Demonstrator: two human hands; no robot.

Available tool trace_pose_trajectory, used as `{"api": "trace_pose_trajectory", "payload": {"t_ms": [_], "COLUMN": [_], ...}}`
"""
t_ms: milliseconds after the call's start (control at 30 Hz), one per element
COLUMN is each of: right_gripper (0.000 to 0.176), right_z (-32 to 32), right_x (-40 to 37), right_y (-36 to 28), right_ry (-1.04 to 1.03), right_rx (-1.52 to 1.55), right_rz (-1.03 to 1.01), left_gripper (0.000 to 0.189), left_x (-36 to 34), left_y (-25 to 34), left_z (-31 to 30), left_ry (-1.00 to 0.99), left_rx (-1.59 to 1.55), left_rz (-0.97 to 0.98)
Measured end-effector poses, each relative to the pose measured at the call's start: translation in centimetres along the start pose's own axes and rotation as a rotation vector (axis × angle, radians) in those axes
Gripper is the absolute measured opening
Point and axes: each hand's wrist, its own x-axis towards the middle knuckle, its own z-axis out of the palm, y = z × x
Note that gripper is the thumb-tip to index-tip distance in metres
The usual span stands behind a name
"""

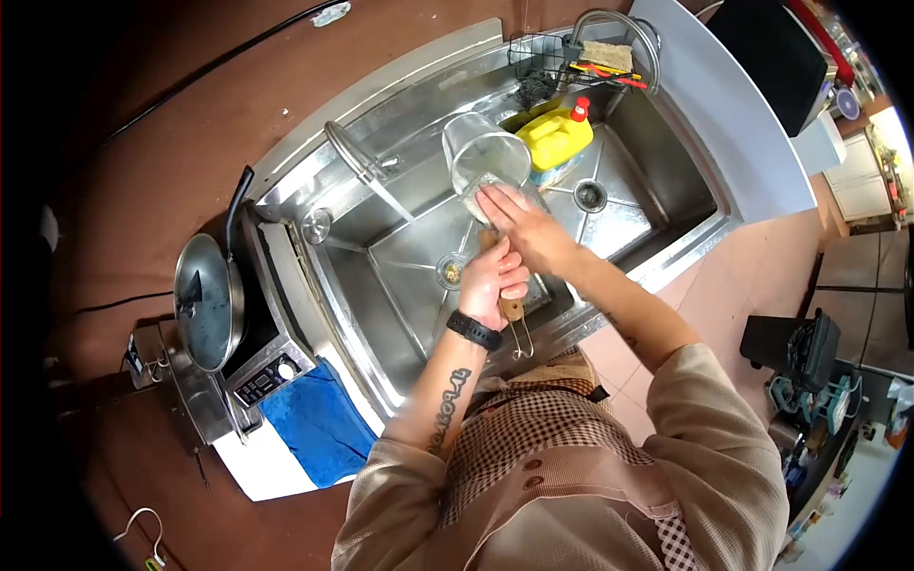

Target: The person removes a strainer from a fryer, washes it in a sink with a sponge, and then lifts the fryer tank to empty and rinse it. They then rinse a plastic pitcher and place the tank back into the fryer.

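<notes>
My left hand (493, 284), with a black watch at its wrist, is closed round the wooden handle of a strainer (487, 152). A wire loop shows at the near end of the handle. The strainer's deep, see-through basket points away from me over the sink. My right hand (529, 228) presses a pale sponge (473, 202) against the near side of the basket, fingers laid over it. Part of the sponge is hidden under the fingers. Just beyond my right hand stands a yellow jug (557, 138) with a red cap.
The steel double sink (381, 314) has two drains. A tap (354, 157) reaches over the left basin. At the back, a wire rack (533, 59) sits near a tan sponge (606, 55) and a dark scrubber (536, 89). Left are a frying pan (211, 305) and blue cloth (319, 423).
</notes>
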Motion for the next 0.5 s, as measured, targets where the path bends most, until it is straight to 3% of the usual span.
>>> {"api": "trace_pose_trajectory", "payload": {"t_ms": [100,167,233,367,400,500], "right_gripper": [0.066,0.057,0.053,0.051,0.045,0.034], "right_z": [-1.1,-1.7,0.6,1.2,3.6,0.3], "right_x": [0.4,0.3,-0.5,0.6,1.3,1.5], "right_y": [1.1,0.8,1.4,-1.0,0.2,-2.4], "right_ry": [-0.031,0.163,0.410,0.806,0.924,0.619], "right_rx": [-0.075,0.104,0.216,0.345,0.763,1.287], "right_rz": [-0.108,-0.134,-0.108,0.335,0.400,0.654], "left_gripper": [0.023,0.027,0.027,0.026,0.025,0.020], "left_x": [-0.3,-0.5,-0.5,-1.0,-1.1,-2.0], "left_y": [-0.2,-0.8,-1.7,-2.2,-2.5,-2.9], "left_z": [0.0,0.8,1.1,1.3,1.3,1.7], "left_ry": [-0.207,-0.371,-0.395,-0.423,-0.402,-0.216], "left_rx": [-0.347,-0.543,-0.483,-0.453,-0.401,-0.186], "left_rz": [-0.054,-0.128,-0.035,-0.031,-0.009,0.055]}}
